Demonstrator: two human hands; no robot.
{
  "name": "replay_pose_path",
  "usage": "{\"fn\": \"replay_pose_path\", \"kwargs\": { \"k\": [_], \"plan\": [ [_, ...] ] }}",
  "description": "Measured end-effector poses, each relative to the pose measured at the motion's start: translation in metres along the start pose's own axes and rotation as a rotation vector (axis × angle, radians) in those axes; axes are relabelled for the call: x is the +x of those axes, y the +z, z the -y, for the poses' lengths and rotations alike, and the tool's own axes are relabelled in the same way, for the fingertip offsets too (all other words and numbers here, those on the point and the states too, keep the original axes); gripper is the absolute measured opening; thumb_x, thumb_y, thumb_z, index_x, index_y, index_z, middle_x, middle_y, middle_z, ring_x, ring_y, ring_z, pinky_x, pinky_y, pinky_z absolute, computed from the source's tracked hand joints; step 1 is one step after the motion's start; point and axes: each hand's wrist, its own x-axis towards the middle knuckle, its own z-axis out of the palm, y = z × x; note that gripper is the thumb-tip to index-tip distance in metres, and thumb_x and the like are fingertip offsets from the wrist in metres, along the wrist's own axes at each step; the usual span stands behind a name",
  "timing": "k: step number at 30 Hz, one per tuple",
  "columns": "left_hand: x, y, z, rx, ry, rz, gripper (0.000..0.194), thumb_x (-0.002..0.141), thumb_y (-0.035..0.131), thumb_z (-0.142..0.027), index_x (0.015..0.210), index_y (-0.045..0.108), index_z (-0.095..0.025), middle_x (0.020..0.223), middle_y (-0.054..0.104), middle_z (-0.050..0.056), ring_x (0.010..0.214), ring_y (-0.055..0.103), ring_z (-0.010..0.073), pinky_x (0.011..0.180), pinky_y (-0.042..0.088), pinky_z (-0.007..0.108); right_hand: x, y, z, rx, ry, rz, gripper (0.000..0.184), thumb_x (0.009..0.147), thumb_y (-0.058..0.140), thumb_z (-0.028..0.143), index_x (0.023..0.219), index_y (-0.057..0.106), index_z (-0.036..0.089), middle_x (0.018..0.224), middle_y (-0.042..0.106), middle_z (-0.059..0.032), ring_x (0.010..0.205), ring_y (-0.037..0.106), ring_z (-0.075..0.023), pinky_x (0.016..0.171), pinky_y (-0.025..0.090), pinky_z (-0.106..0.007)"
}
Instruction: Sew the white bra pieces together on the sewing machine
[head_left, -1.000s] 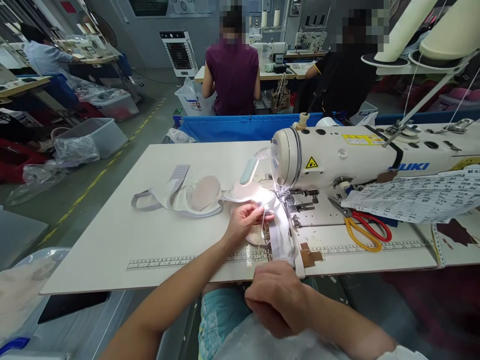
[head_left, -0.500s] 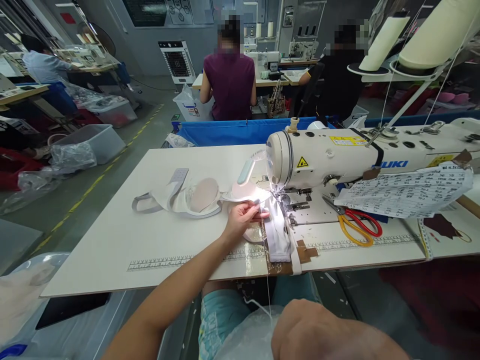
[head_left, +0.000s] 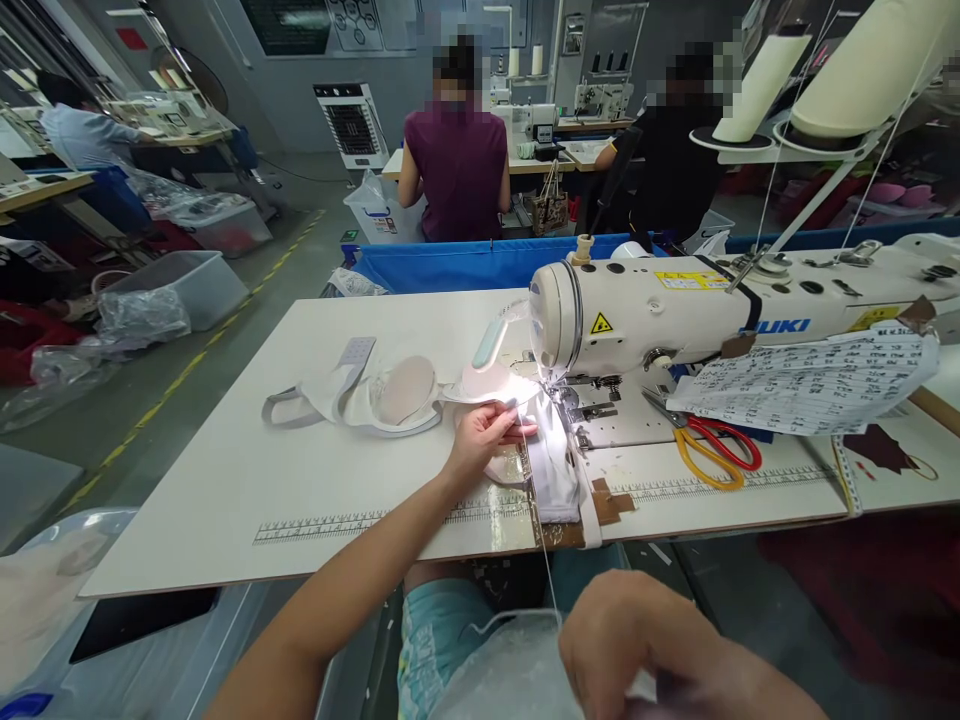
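Note:
My left hand (head_left: 484, 440) is closed on the edge of a pale bra (head_left: 405, 392), just left of the sewing machine's lit needle area. The bra's cups and straps stretch leftward over the white table. In front of the needle hangs a white fabric band (head_left: 555, 470), reaching toward the table's front edge. My right hand (head_left: 630, 635) is low over my lap, its fingers curled beside a clear plastic bag (head_left: 506, 670). What it grips is mostly hidden; something whitish shows under it. A thin white cord (head_left: 546, 560) runs from the bag up to the table.
The white sewing machine (head_left: 675, 310) fills the table's right side. Scissors (head_left: 712, 445) with red and yellow handles lie below it, near a handwritten sheet (head_left: 817, 380). Thread cones (head_left: 765, 85) stand above. Co-workers sit beyond the blue cloth trough (head_left: 465, 262).
My right hand has turned and shifted slightly right over my lap, and more of its curled fingers shows. The cord slants more to the right. My left hand and the bra stay in place.

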Motion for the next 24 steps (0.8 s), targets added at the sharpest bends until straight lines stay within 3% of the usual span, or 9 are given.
{"fn": "replay_pose_path", "kwargs": {
  "k": [2,7,12,19,24],
  "plan": [
    [-0.001,0.000,0.000,-0.015,-0.001,0.020,0.031,0.077,0.071,-0.040,0.077,0.055,-0.013,0.082,0.075,0.013,0.087,0.072,0.0269,0.082,0.056,0.041,0.010,-0.007,-0.010,-0.033,-0.012,0.101,0.011,0.089,0.053,0.030,0.083,0.058,0.023,0.068,0.059,-0.0011,0.062,0.057,-0.0114,0.060,0.047,-0.022],
    [-0.002,0.000,0.001,-0.041,-0.034,0.031,0.031,0.077,0.071,-0.039,0.075,0.053,-0.015,0.077,0.074,0.010,0.088,0.072,0.0265,0.079,0.057,0.036,0.044,-0.029,-0.050,-0.149,0.198,-0.144,0.009,0.094,0.046,0.029,0.092,0.051,0.021,0.060,0.051,0.0051,0.048,0.049,-0.0080,0.048,0.041,-0.020],
    [-0.001,0.001,0.000,-0.058,-0.058,0.045,0.031,0.074,0.074,-0.038,0.078,0.058,-0.012,0.074,0.072,0.008,0.079,0.072,0.0222,0.075,0.057,0.032,0.070,-0.034,-0.086,-0.329,0.229,-0.320,0.013,0.092,0.048,0.033,0.089,0.049,0.021,0.053,0.053,0.0060,0.046,0.049,-0.0090,0.048,0.041,-0.020],
    [-0.002,0.003,-0.004,-0.082,-0.134,0.001,0.033,0.068,0.079,-0.037,0.075,0.059,-0.012,0.067,0.069,0.004,0.064,0.069,0.0152,0.070,0.056,0.027,0.081,-0.029,-0.102,-0.356,0.267,-0.318,0.011,0.092,0.045,0.032,0.091,0.047,0.021,0.054,0.055,0.0062,0.044,0.051,-0.0099,0.048,0.042,-0.022],
    [-0.001,0.000,-0.001,-0.077,-0.125,0.038,0.031,0.066,0.080,-0.034,0.075,0.059,-0.012,0.067,0.070,0.004,0.064,0.069,0.0159,0.067,0.056,0.027,0.086,-0.031,-0.107,-0.461,0.264,-0.309,0.009,0.091,0.043,0.028,0.091,0.048,0.021,0.058,0.060,0.0040,0.048,0.056,-0.0118,0.052,0.045,-0.023]
  ]
}}
